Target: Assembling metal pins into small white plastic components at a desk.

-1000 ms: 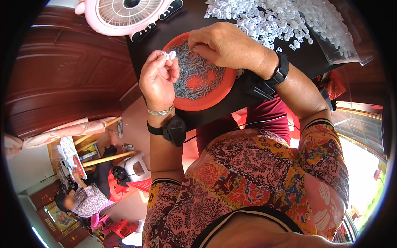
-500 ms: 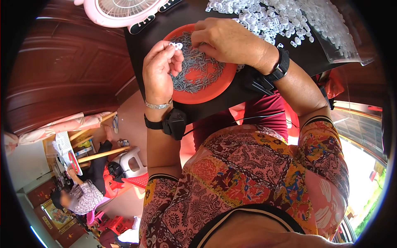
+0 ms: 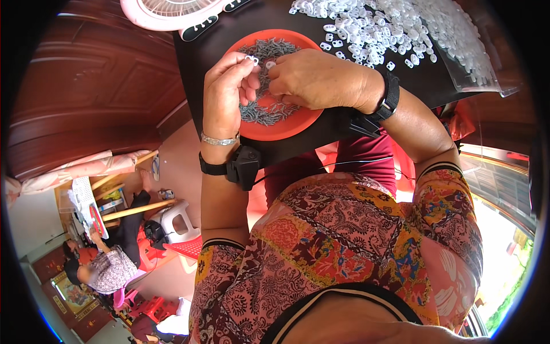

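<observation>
The left hand (image 3: 226, 94) is closed in a pinch on a small white plastic clip (image 3: 251, 58), held at the fingertips just above the orange tray (image 3: 298, 123). The right hand (image 3: 321, 77) is curled, fingertips closed on a second small white piece (image 3: 270, 65) right beside the left fingertips; what exactly it is cannot be made out. The clip appears light, stiff and smooth, likely slippery, so it is best held by its outer edges between thumb and forefinger. It is pale, translucent white, with looped openings. Beneath both hands the tray holds a heap of small grey metal parts (image 3: 264, 112). Beyond the right hand, a spread of similar white clips (image 3: 395, 26) lies on the black worktop (image 3: 424, 80). A pink fan (image 3: 166, 11) stands beyond the left hand.
</observation>
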{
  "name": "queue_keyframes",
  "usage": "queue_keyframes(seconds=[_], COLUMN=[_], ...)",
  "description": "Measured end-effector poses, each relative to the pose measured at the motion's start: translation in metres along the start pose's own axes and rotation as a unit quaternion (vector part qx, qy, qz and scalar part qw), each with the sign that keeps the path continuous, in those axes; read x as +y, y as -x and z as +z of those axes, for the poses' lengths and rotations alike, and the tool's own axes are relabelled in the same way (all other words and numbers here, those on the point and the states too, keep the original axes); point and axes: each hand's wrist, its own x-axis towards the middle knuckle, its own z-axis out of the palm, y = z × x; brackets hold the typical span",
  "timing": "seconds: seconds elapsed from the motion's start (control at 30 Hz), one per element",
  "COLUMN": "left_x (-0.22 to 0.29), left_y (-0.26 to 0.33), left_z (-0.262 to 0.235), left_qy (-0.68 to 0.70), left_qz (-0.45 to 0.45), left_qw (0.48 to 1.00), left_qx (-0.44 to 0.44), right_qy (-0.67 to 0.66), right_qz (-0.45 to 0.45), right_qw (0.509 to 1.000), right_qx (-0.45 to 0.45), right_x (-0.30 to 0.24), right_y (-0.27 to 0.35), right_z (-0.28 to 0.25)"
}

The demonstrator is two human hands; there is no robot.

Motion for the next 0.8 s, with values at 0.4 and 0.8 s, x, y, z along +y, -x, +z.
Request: queue_keyframes(seconds=[0.4,0.8], left_x=[-0.0008,-0.0015], left_y=[0.0008,0.0014], left_z=[-0.0016,-0.0044], left_qy=[0.043,0.077], left_qz=[0.034,0.055], left_qw=[0.998,0.995], left_qx=[0.025,0.034], right_qy=[-0.037,-0.063], right_qz=[-0.028,-0.065], right_qw=[0.999,0.996], right_qx=[-0.005,0.005], right_x=[-0.01,-0.0033], right_y=[-0.0031,-0.0051], right_z=[-0.0008,0.0025])
